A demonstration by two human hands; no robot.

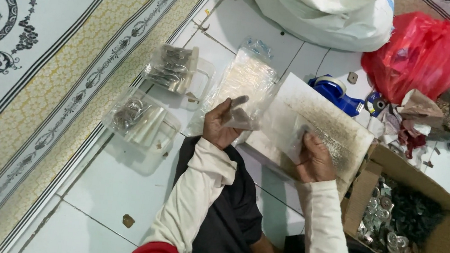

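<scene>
Your left hand (220, 125) is closed on a small clear plastic bag (239, 117), held just above the worn white board (321, 123). Your right hand (312, 156) rests fingers-down on that board, gripping nothing visible. This looks like the bagging step; the next move likely calls for a piece from the cardboard box (443, 247).

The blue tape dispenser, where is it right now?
In the head view, the blue tape dispenser lies on the white tiled floor, upper middle, between the worn white board and the red plastic bag.
</scene>
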